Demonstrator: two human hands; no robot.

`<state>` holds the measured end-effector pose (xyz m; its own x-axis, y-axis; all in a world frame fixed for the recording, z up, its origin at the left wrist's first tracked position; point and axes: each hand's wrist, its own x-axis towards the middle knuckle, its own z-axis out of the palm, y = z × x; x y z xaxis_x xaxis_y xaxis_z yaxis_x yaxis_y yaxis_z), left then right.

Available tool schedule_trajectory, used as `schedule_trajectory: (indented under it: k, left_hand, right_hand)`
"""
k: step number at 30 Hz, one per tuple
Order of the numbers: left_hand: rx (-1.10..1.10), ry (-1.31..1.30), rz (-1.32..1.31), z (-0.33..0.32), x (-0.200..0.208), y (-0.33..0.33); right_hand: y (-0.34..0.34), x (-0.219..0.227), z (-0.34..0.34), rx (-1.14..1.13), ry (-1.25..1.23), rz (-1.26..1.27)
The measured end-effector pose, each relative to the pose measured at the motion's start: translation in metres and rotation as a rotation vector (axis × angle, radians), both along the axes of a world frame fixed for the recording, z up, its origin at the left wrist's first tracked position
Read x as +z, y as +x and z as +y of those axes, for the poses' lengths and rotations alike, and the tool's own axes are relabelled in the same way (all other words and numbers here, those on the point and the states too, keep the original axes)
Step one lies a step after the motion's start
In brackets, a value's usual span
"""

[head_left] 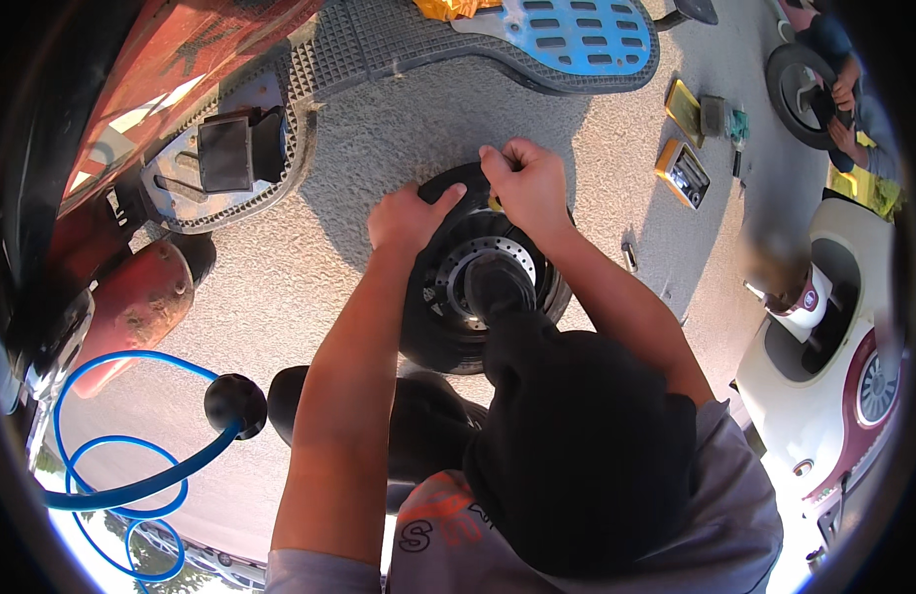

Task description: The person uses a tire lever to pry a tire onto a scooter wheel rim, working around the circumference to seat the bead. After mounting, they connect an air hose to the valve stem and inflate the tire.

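A black tire (416, 332) on a wheel lies flat on the ground in front of me, with a drilled silver brake disc (522, 259) facing up. My black shoe or knee (498, 285) covers its hub; which one I cannot tell. My left hand (410, 216) grips the tire's far left edge, thumb laid across the sidewall. Closed in a fist, my right hand (529, 188) is at the far right edge of the tire. A small yellow spot (495, 204) shows beside it; what those fingers hold is hidden.
At right lie an open yellow case (684, 173) and a small metal piece (629, 255). Another person's hands hold a second tire (801, 97). A white and maroon scooter (824, 396) stands at right. Scooter footboards (577, 40) edge the far side; a blue hose (146, 495) coils at left.
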<state>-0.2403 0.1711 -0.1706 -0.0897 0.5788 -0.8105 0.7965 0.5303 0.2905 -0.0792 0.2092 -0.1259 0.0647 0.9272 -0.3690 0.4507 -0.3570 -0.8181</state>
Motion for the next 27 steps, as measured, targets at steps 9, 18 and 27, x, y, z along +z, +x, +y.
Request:
schedule_trajectory:
  k: [9, 18, 27]
  left_hand:
    - [0.064, 0.007, -0.015, -0.001, -0.016, -0.002]
    - [-0.069, 0.116, -0.050, -0.006, 0.005, 0.012]
    - [0.339, -0.216, -0.577, 0.000, 0.007, 0.005]
  right_hand:
    - [-0.036, -0.006, 0.046, 0.190, -0.061, -0.026]
    - [0.095, 0.001, -0.134, 0.027, 0.217, 0.047]
    - [0.125, -0.051, -0.160, 0.464, -0.237, -0.126]
